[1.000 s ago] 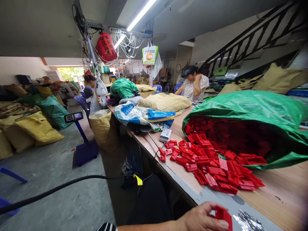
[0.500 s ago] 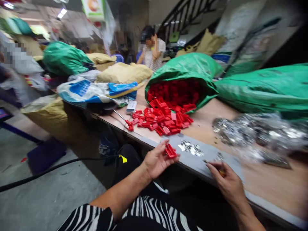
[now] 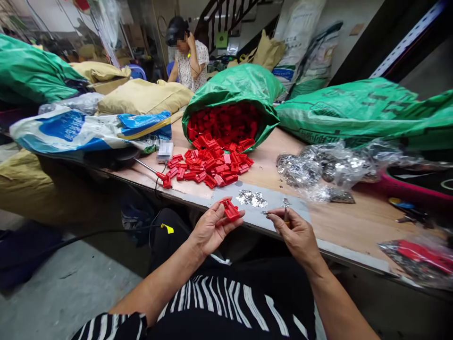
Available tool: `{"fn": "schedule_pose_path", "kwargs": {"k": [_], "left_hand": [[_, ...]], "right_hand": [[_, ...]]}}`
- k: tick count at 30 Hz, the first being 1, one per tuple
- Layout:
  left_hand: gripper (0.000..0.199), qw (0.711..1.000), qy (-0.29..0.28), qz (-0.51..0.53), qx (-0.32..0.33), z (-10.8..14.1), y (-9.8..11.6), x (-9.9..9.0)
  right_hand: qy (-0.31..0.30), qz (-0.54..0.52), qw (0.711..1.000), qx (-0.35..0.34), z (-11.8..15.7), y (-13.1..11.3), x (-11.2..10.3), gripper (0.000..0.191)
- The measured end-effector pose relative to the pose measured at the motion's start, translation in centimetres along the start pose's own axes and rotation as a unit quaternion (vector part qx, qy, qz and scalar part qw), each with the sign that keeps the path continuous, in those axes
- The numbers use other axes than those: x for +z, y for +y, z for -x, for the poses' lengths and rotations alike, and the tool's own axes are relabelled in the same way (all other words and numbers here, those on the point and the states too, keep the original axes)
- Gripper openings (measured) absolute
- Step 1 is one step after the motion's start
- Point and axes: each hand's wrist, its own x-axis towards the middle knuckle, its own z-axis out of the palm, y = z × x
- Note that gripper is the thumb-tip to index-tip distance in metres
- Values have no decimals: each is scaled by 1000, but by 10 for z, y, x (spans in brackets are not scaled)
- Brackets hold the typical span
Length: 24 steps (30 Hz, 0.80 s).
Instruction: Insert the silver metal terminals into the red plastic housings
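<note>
My left hand (image 3: 212, 229) holds a small red plastic casing (image 3: 230, 210) between thumb and fingers, its hollow side facing up. To the right, over the table edge, my right hand (image 3: 297, 236) pinches a small metal piece (image 3: 264, 213) at its fingertips. A slim tool (image 3: 286, 216) with a yellowish part also stands up from the right hand's fingers; its kind is unclear. Between and beyond the hands, a pile of flat silvery metal pieces (image 3: 252, 198) lies on a grey mat (image 3: 255, 218). Behind it, loose red casings (image 3: 212, 165) spill from a green sack (image 3: 244, 80).
Clear bags of metal parts (image 3: 318, 167) lie at the right, before another green sack (image 3: 354, 113). A metal rod with a red end (image 3: 164, 180) points toward the table's front edge. A blue-white sack (image 3: 71, 130) lies left. A person (image 3: 191, 59) sits across the table.
The view has turned to the right, so the table's right side now shows more. Both hands keep their hold, and the casing in my left hand has tilted slightly.
</note>
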Motion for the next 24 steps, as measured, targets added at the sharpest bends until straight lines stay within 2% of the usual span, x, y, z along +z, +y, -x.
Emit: {"fn": "schedule_pose_path", "kwargs": {"k": [3, 5, 7, 10, 13, 15, 19, 24], "left_hand": [[37, 994, -5, -70, 87, 1, -6, 3], [36, 973, 10, -154, 169, 2, -11, 2], [34, 940, 22, -244, 237, 3, -15, -1], [31, 879, 26, -367, 304, 5, -19, -7], [28, 815, 17, -461, 351, 8, -20, -10], [27, 791, 4, -486, 371, 9, -20, -10], [28, 783, -8, -488, 386, 9, -21, -8], [29, 802, 8, -471, 367, 11, -25, -10]], "right_hand": [[-28, 46, 998, -34, 7, -28, 4, 24], [-37, 67, 995, -62, 11, -40, 8, 20], [-43, 82, 992, -91, 14, -47, 12, 17], [-62, 103, 985, -122, 16, -52, 17, 14], [-86, 120, 978, -146, 14, -53, 20, 11], [-99, 125, 973, -164, 13, -54, 22, 10], [-111, 122, 969, -183, 11, -54, 25, 12], [-109, 111, 970, -187, 11, -53, 26, 12]]}}
